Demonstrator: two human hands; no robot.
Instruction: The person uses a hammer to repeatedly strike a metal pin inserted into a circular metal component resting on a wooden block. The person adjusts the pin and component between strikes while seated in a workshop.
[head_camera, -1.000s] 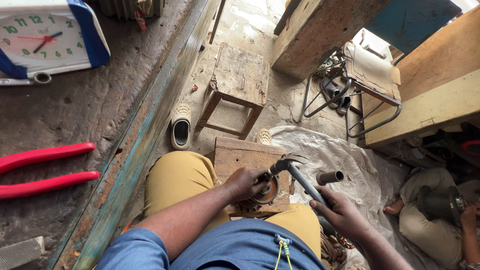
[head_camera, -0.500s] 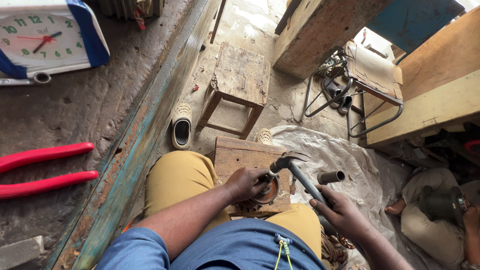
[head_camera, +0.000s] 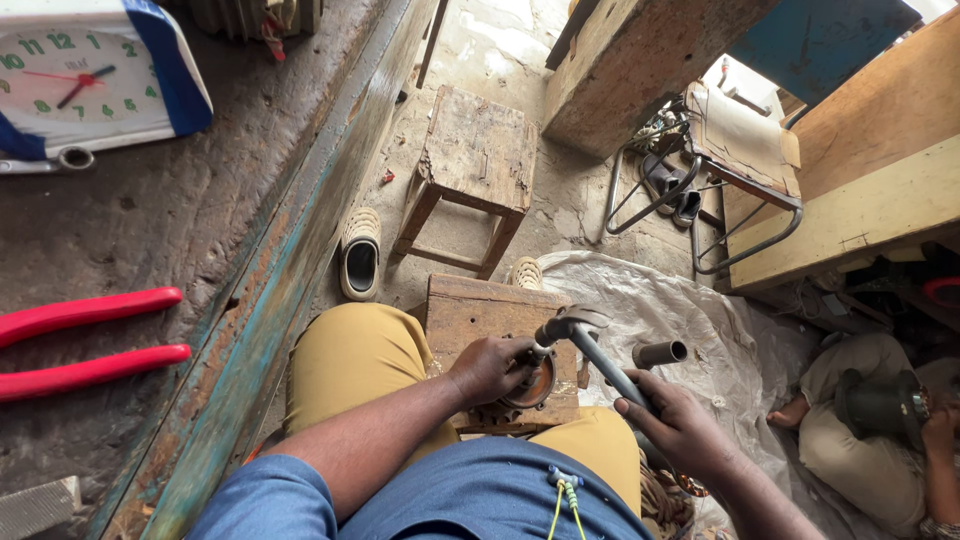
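Seated, knees apart, a small wooden block (head_camera: 480, 320) between the thighs serving as worktop. Left hand (head_camera: 490, 368) rests on the block, fingers clenched around a round rusty metal part (head_camera: 532, 382) that sits on the block's near edge. Right hand (head_camera: 678, 425) grips the handle of a claw hammer (head_camera: 590, 345), fingers wrapped shut; hammer head hangs just above the round part, close to the left thumb. A short metal tube (head_camera: 660, 353) lies just beside the hammer on white sheeting (head_camera: 690, 310). Ahead on the floor: wooden stool (head_camera: 475, 165), one pale sandal (head_camera: 360, 255). Left ledge carries red-handled pliers (head_camera: 85, 340) and a clock (head_camera: 85, 85). Another person (head_camera: 880, 430) sits at right.
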